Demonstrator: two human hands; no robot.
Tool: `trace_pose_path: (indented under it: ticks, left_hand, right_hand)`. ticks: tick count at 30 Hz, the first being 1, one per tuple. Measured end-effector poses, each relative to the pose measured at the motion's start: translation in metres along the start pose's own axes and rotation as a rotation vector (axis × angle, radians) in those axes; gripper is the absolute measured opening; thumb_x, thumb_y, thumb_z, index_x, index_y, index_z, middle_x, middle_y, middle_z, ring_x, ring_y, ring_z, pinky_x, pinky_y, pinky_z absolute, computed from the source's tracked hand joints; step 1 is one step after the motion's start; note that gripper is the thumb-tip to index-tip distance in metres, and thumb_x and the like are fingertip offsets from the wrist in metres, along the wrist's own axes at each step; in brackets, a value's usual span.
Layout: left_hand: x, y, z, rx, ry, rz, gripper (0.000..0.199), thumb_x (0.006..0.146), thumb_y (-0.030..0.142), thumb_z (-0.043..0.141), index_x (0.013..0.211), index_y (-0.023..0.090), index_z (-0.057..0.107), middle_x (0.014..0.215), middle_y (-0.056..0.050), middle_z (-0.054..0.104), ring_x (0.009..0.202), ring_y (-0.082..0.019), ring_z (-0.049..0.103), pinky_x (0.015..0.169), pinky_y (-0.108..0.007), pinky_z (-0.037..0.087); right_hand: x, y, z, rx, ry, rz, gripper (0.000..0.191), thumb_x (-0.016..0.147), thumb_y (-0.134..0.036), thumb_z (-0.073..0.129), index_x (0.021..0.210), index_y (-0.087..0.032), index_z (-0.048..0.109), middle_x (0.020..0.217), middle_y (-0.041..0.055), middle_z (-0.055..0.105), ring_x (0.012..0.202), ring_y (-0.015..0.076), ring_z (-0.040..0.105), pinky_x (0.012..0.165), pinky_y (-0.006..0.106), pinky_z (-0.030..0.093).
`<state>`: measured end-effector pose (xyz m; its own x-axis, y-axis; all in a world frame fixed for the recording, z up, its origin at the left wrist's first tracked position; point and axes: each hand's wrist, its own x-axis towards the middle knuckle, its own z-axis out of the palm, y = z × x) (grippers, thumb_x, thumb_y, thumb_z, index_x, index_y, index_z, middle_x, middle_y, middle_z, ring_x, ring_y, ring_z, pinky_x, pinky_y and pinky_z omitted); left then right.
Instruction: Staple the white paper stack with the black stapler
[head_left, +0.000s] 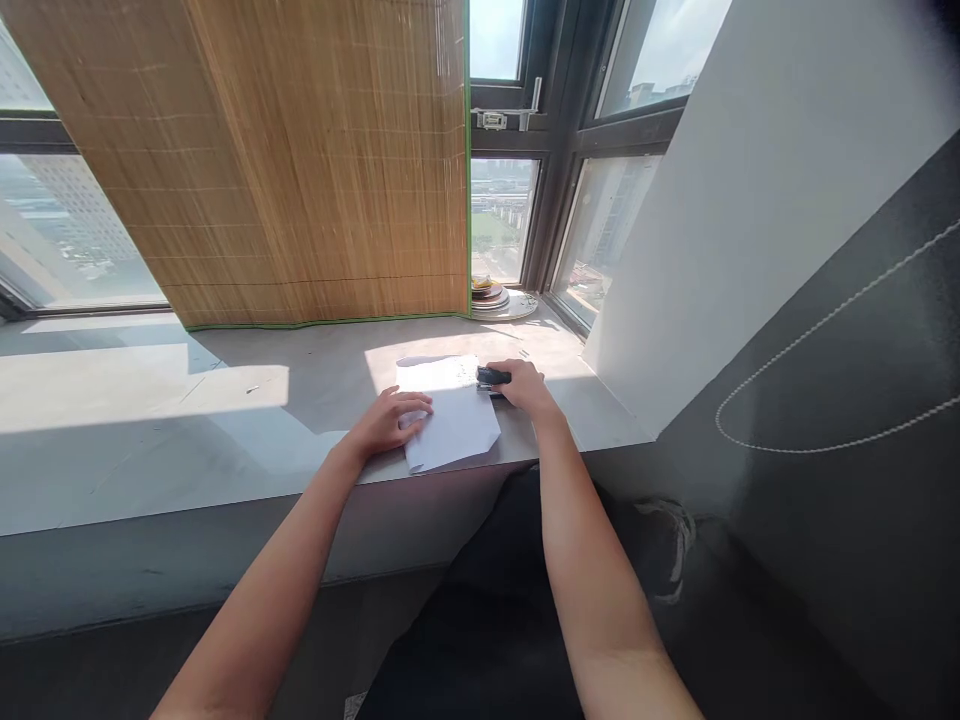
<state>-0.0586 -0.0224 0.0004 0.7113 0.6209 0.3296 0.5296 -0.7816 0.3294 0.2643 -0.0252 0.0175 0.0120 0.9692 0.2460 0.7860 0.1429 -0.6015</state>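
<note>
White paper point(453, 425) lies on the window sill, its near edge close to the sill's front edge and its corners slightly curled. Small dark marks show near its upper right. My left hand point(391, 418) rests on the paper's left edge with the fingers spread and holds nothing. A black stapler point(493, 377) sits at the paper's upper right edge, over the paper. My right hand point(523, 385) is wrapped round the stapler from the right. Whether the stapler's jaws are pressed together cannot be made out.
A bamboo blind point(322, 170) hangs in front of the window, down to the sill point(150, 440). Stacked plates point(491, 298) stand in the far corner. A beaded cord point(806, 450) loops at the right. Small bits lie on the sill.
</note>
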Motion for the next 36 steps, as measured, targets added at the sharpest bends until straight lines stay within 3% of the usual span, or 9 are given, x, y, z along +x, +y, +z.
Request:
trace_pose_path:
  ticks: [6, 9, 11, 15, 21, 36]
  left_hand:
    - [0.005, 0.004, -0.001, 0.022, 0.013, 0.043, 0.024, 0.096, 0.033, 0.058, 0.108, 0.029, 0.079, 0.116, -0.005, 0.079, 0.112, -0.028, 0.071, 0.104, -0.046, 0.052]
    - [0.014, 0.002, 0.006, 0.051, 0.066, 0.010, 0.027, 0.100, 0.040, 0.057, 0.112, 0.029, 0.078, 0.122, -0.007, 0.076, 0.115, -0.029, 0.069, 0.105, -0.047, 0.051]
    - [0.021, 0.001, 0.013, 0.076, 0.071, -0.025, 0.036, 0.100, 0.047, 0.059, 0.128, 0.029, 0.075, 0.138, -0.009, 0.070, 0.127, -0.032, 0.064, 0.110, -0.049, 0.049]
    - [0.029, 0.003, 0.026, 0.070, -0.057, -0.020, 0.054, 0.100, 0.055, 0.060, 0.152, 0.037, 0.060, 0.161, -0.007, 0.053, 0.150, -0.037, 0.047, 0.122, -0.056, 0.038]
    - [0.025, 0.006, 0.026, 0.009, -0.170, 0.043, 0.051, 0.103, 0.055, 0.057, 0.153, 0.044, 0.057, 0.170, -0.002, 0.040, 0.158, -0.037, 0.034, 0.128, -0.063, 0.025]
    - [0.026, 0.007, 0.026, 0.015, -0.134, 0.061, 0.048, 0.102, 0.056, 0.057, 0.149, 0.046, 0.061, 0.169, 0.001, 0.042, 0.155, -0.037, 0.039, 0.127, -0.059, 0.028]
  right_hand:
    - [0.009, -0.008, 0.011, 0.061, -0.029, -0.092, 0.030, 0.092, -0.038, 0.074, 0.121, -0.031, 0.081, 0.119, 0.0049, 0.078, 0.117, 0.0298, 0.066, 0.100, 0.040, 0.049]
    - [0.011, -0.011, 0.016, 0.094, -0.052, -0.134, 0.030, 0.093, -0.034, 0.072, 0.122, -0.030, 0.080, 0.116, 0.0043, 0.078, 0.114, 0.0274, 0.066, 0.099, 0.037, 0.049]
    - [0.011, -0.012, 0.017, 0.097, -0.055, -0.157, 0.029, 0.094, -0.032, 0.071, 0.121, -0.030, 0.081, 0.115, 0.0041, 0.077, 0.111, 0.0262, 0.067, 0.098, 0.036, 0.048]
    - [0.008, -0.017, 0.016, 0.039, -0.042, -0.184, 0.027, 0.095, -0.028, 0.067, 0.117, -0.031, 0.081, 0.112, 0.0033, 0.077, 0.111, 0.0258, 0.065, 0.098, 0.036, 0.046]
    - [0.008, -0.023, 0.019, 0.003, -0.036, -0.192, 0.032, 0.095, -0.022, 0.062, 0.118, -0.034, 0.080, 0.115, 0.0020, 0.076, 0.113, 0.0269, 0.062, 0.096, 0.038, 0.043]
    - [0.003, -0.035, 0.025, -0.073, -0.072, -0.227, 0.033, 0.096, -0.018, 0.054, 0.111, -0.033, 0.080, 0.114, 0.0045, 0.074, 0.112, 0.0287, 0.054, 0.091, 0.040, 0.036]
